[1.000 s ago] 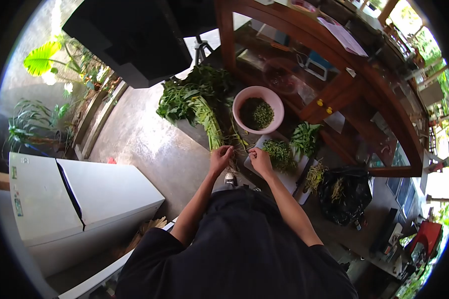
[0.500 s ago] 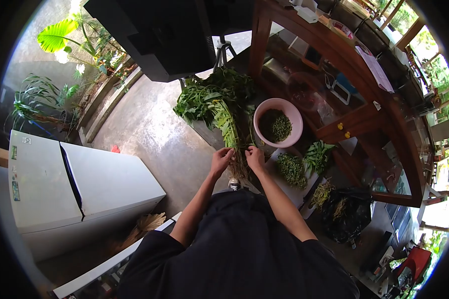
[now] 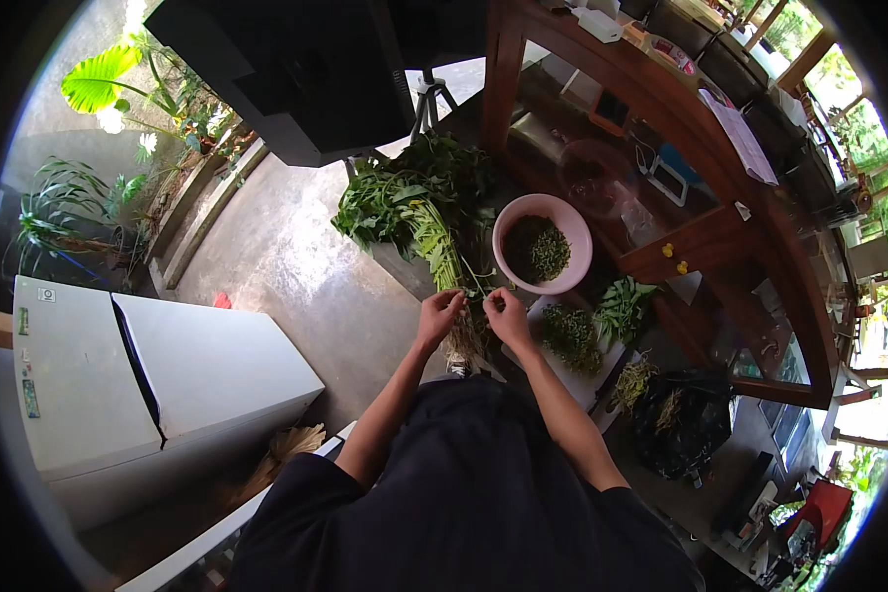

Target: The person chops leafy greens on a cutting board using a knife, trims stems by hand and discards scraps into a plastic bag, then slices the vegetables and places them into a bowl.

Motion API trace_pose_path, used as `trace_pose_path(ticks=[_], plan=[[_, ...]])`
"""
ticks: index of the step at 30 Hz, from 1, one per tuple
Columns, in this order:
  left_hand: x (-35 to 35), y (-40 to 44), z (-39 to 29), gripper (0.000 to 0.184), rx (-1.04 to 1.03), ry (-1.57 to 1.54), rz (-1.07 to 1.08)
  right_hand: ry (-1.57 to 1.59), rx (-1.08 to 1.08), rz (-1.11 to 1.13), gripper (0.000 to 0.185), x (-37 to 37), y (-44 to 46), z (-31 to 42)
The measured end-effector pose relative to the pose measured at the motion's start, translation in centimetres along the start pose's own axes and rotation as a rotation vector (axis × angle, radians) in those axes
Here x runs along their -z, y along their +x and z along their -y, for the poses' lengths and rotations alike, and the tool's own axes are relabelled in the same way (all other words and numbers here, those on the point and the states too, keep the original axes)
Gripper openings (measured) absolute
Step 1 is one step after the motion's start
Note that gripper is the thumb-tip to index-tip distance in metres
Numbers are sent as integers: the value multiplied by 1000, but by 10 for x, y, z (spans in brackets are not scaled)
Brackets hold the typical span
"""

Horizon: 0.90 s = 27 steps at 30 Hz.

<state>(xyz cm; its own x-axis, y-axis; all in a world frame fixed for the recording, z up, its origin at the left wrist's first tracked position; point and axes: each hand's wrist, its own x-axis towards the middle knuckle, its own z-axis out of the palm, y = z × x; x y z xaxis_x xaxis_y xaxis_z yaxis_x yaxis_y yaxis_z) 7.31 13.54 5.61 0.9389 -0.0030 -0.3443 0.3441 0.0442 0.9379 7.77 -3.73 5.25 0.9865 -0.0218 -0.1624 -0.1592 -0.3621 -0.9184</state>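
A big bunch of leafy greens point(image 3: 414, 187) lies on the floor, its pale stalks point(image 3: 432, 242) pointing toward me and ending in roots point(image 3: 464, 345). Above the root end, my left hand point(image 3: 441, 316) and my right hand point(image 3: 506, 316) are close together, fingers pinched. A thin green stem point(image 3: 476, 293) runs between the two sets of fingertips. Just beyond my right hand stands a pink basin point(image 3: 584, 252) with cut green pieces point(image 3: 543, 252) in it. Nearer me, more short green pieces point(image 3: 572, 335) lie on a light board or sheet.
Loose leaves point(image 3: 625, 309) and a black plastic bag point(image 3: 681, 424) with root scraps point(image 3: 636, 380) are at the right. A glass-fronted wooden cabinet point(image 3: 696, 242) stands behind the basin. A white refrigerator point(image 3: 217, 365) is at the left, and a tripod point(image 3: 429, 99) stands beyond the greens.
My fingers stay pinched, and the thin stem between them now shows more plainly. The whole view has shifted slightly, with the surroundings a little further left.
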Motion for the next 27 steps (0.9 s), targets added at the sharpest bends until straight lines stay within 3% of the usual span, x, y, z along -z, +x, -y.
trace_pose_path(ticks=[1, 5, 7, 13, 19, 22, 27], plan=[[-2, -1, -5, 33, 1, 0, 3, 143, -165, 99, 19, 5, -3, 8], [-7, 7, -7, 37, 18, -10, 14, 163, -235, 140, 19, 7, -2, 17], [-7, 11, -3, 38, -3, -30, 28, -243, -24, 65, 20, -1, 0, -1], [-7, 10, 1, 36, -75, 84, 11, -551, 129, -209, 30, -18, 7, -41], [-7, 6, -13, 36, -24, 105, 9, -614, 26, -38, 19, -2, 12, -31], [-5, 7, -12, 36, -33, 102, 16, -523, -105, -39, 14, -3, 15, -22], [-5, 10, -9, 35, -9, 107, 30, -205, -56, -14, 17, 12, -6, 0]])
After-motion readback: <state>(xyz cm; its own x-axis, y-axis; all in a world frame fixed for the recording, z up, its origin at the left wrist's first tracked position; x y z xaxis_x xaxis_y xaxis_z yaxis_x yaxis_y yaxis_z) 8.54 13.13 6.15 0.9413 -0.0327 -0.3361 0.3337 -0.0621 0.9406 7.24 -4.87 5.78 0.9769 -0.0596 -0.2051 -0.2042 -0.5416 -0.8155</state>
